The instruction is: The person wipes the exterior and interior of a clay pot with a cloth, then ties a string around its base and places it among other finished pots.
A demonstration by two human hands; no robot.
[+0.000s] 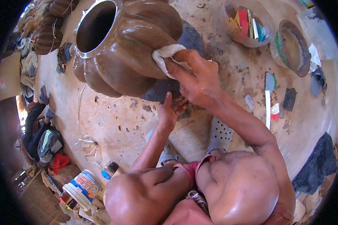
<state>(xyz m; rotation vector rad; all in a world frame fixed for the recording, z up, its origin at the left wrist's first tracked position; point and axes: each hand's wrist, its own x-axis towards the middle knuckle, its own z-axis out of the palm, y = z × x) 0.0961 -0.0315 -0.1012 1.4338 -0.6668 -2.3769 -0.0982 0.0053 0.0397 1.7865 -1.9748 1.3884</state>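
Observation:
A large brown ribbed clay pot point(127, 48) with a wide round mouth stands tilted in my view at the top, its surface wet and shiny. It rests on a dark round base point(193, 39). My right hand point(201, 80) pinches a folded white cloth point(163, 60) and presses it against the pot's right side. Lower down, my left hand point(169, 112) is at the near edge of the dark base, its thumb up against it and its fingers apart. The undersides of the left fingers are partly hidden.
At the upper right are a clear bowl point(229, 28) of colored scrapers and a basin point(281, 56) with murky liquid. Flat tools and scraps point(268, 108) lie on the floor. A white bucket point(82, 187) stands lower left. Another person's legs point(35, 112) show at left.

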